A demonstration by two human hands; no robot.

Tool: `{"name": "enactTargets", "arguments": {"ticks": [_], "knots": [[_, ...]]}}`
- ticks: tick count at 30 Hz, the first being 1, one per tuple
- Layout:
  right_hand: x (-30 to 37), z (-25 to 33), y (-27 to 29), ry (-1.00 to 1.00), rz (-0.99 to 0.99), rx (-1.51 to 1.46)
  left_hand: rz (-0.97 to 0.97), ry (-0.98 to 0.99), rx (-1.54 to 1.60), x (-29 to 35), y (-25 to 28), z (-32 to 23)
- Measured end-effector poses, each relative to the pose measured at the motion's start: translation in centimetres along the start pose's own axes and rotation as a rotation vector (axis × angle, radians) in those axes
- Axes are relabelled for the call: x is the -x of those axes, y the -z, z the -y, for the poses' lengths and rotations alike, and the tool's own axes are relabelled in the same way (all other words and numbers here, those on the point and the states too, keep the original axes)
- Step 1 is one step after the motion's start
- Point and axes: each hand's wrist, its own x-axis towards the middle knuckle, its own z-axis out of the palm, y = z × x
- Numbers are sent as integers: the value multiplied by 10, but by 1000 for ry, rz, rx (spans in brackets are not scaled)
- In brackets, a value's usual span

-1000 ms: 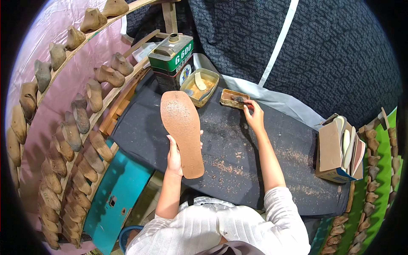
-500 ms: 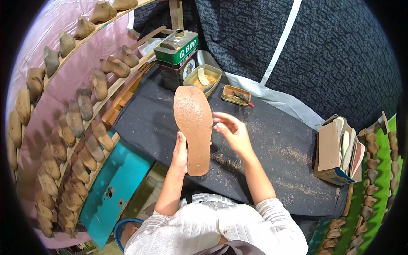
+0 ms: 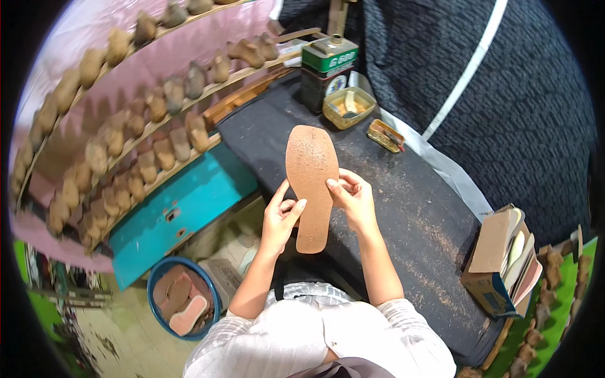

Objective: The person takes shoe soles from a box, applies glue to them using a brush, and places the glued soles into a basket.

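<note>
A tan shoe sole (image 3: 312, 183) with a rough, shiny patch on its broad upper end is held up above the near edge of the table. My left hand (image 3: 280, 217) grips its left edge around the narrow middle, thumb on the face. On the opposite edge my right hand (image 3: 354, 200) pinches the sole, thumb in front and fingers behind it. Beyond the sole stand an open plastic tub (image 3: 348, 113) with yellowish paste and a pale spreader, and a small tray (image 3: 386, 135) with a red-tipped tool lying across it.
A green and black metal can (image 3: 329, 69) stands at the back of the dark-covered table (image 3: 403, 214), which has shavings scattered on it. A cardboard box (image 3: 495, 258) of soles sits at right. Wooden shoe lasts (image 3: 173, 91) line shelves at left. A blue basin (image 3: 217, 302) holds sole pieces.
My right hand has closed onto the sole's right edge. The view has turned left, bringing the blue basin fully into sight. The sole now leans slightly the other way.
</note>
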Motion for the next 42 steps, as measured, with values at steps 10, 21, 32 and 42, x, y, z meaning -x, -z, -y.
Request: {"name": "enactTargets", "arguments": {"ticks": [10,21,32,42], "knots": [[79,-48,-77,-154,355,101,-455,-28,-94,153,53,0],[171,-111,-203,-263,716,121,-889,-189,-1,295,126,-15],[249,-194,-318,-362,775,164,-1006,-185,42,374,258,-42],[262,-310,-367,-498,486,161,-727,27,-226,373,402,15]]}}
